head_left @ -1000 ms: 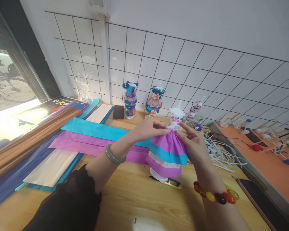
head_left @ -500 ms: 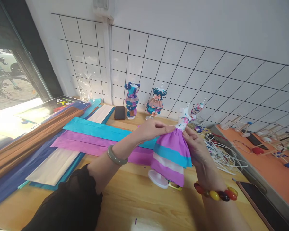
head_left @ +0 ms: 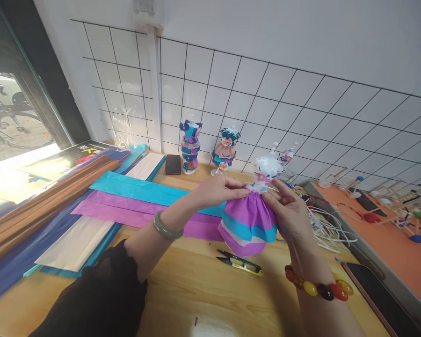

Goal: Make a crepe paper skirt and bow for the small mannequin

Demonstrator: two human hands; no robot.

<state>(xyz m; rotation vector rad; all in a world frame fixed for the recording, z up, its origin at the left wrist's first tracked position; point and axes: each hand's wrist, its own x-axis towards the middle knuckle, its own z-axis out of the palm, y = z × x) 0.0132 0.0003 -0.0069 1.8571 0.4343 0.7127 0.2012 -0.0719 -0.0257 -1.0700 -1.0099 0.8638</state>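
Note:
I hold a small mannequin doll (head_left: 264, 171) wearing a tiered paper skirt (head_left: 247, 223) of purple, cyan and white, lifted off the wooden table (head_left: 203, 299) and tipped toward me. My left hand (head_left: 217, 189) pinches the skirt's waist from the left. My right hand (head_left: 289, 213) grips the waist and skirt from the right. Small thread snips (head_left: 240, 263) lie on the table just below the doll.
Long crepe paper strips in cyan (head_left: 140, 189), purple (head_left: 133, 210), white, blue and brown lie at left. Two dressed dolls (head_left: 190, 146) (head_left: 225, 150) and a phone (head_left: 172, 164) stand by the grid wall. White strips (head_left: 326, 229) pile at right; another phone (head_left: 382, 297) lies near the orange table (head_left: 389, 234).
The doll has come off the table and tilted toward me, uncovering the snips beneath it. Both hands stay pinched at its waist.

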